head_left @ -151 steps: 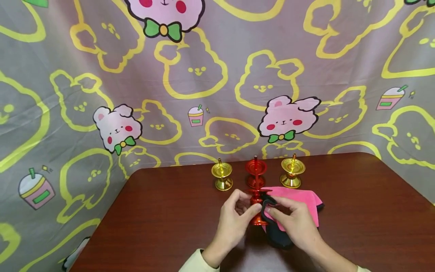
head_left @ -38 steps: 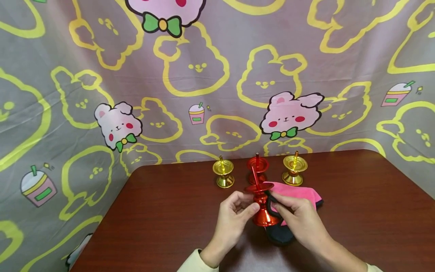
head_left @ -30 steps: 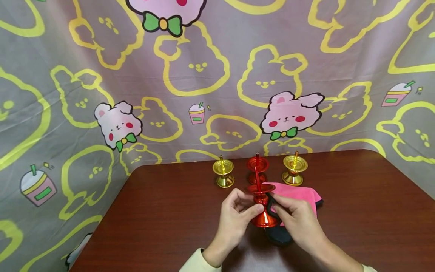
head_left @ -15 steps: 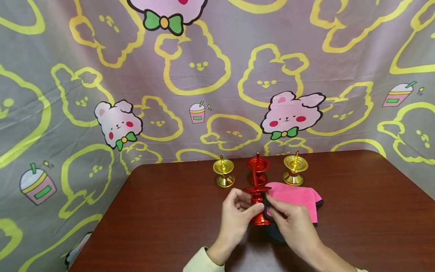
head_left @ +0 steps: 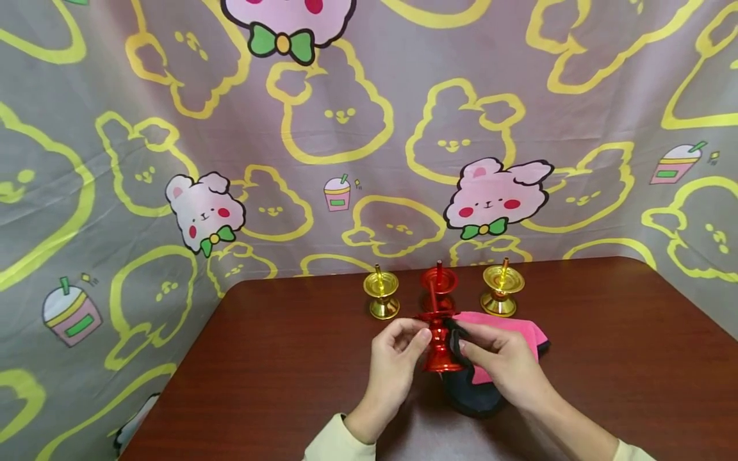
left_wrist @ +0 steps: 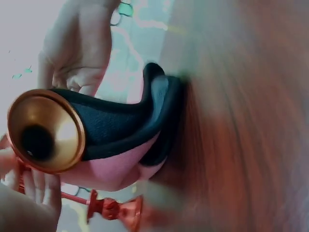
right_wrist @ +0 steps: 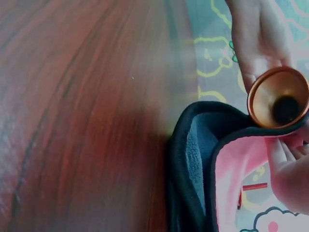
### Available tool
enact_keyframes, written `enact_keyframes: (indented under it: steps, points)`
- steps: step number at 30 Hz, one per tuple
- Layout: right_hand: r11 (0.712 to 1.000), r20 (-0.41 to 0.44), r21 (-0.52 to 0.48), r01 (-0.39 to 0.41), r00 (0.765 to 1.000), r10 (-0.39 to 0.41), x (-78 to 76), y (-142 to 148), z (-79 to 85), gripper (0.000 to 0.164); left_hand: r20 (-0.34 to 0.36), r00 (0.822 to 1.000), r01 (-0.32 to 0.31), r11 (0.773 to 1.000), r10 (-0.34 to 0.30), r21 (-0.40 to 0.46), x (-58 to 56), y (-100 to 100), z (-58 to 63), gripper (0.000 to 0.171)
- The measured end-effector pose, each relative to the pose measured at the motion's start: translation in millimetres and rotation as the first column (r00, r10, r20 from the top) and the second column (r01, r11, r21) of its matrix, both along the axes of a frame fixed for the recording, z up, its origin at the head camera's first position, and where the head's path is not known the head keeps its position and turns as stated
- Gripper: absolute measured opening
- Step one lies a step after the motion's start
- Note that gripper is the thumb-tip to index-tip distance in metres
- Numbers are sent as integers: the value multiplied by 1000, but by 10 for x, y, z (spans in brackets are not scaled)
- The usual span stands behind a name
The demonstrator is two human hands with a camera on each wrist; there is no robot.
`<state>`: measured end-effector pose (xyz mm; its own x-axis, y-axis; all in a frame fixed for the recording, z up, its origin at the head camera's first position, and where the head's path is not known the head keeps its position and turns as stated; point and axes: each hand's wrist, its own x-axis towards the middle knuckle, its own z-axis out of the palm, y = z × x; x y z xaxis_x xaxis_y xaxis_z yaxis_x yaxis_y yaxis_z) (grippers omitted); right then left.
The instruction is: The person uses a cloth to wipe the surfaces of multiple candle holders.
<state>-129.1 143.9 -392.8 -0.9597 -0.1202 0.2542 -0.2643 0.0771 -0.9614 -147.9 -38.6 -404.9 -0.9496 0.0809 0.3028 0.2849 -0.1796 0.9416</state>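
Note:
My left hand [head_left: 392,368] holds a shiny red candlestick [head_left: 441,360] by its stem, almost upright above the table, its spike pointing up. Pinched in my right hand [head_left: 510,368] is a pink cloth [head_left: 529,331] with a dark reverse and black edging, pressed against the candlestick's right side. The cloth's lower part hangs down toward the tabletop. Both wrist views look up into the hollow, copper-toned base [left_wrist: 72,123], with the cloth folded alongside it. In the right wrist view the cloth's dark side [right_wrist: 193,150] curls outward.
Behind my hands, a gold candlestick [head_left: 382,298], another red candlestick [head_left: 439,282] and a second gold candlestick [head_left: 501,293] stand in a row at the back of the brown table [head_left: 277,365]. A cartoon-printed curtain [head_left: 369,153] hangs around the table.
The held candlestick, tilted about a second ago, has come nearly upright and risen slightly. My left thumb has shifted up the stem, and more of the cloth's dark side shows below. The back candlesticks stay put.

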Motion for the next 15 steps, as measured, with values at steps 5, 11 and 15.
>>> enact_keyframes:
  steps: [5,11,15]
  points:
    - [988,-11,-115,-99,995,98,22,14,-43,39,181,979,83,994,-94,66,6,-11,-23,22]
    - [979,-13,-160,-127,992,127,65,-18,-89,40,143,979,146,989,-146,8,25,-1,-76,36]
    - [992,-25,-104,-70,997,67,89,-36,-84,37,107,984,143,989,-145,24,29,23,-99,40]
